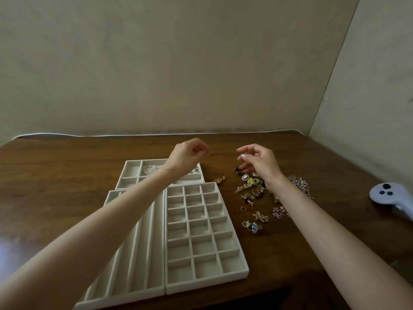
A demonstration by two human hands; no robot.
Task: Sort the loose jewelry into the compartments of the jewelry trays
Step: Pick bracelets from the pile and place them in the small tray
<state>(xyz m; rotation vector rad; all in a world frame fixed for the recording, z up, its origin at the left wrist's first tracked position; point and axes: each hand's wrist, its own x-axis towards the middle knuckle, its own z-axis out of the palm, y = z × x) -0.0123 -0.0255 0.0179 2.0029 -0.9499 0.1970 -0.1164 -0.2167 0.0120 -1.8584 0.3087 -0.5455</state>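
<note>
Three pale felt-lined trays lie on the brown table. The far tray (pixel 130 171) has large compartments and holds a beaded bracelet (pixel 148 170). The near-left tray (pixel 136 249) has long slots, and the grid tray (pixel 202 233) has several small empty squares. A heap of loose jewelry (pixel 251 190) is spread right of the trays, with a gold piece (pixel 219 179) apart from it and a blue-stone ring (pixel 254 227) nearer me. My left hand (pixel 190 153) hovers over the far tray's right end, fingers curled, nothing visible in it. My right hand (pixel 259 161) hovers over the heap's far end, fingers relaxed.
A tangle of silvery chains (pixel 300 186) lies just right of my right wrist. A white game controller (pixel 388 195) rests near the table's right edge. A white cable (pixel 89 134) runs along the back edge by the wall. Walls close in behind and to the right.
</note>
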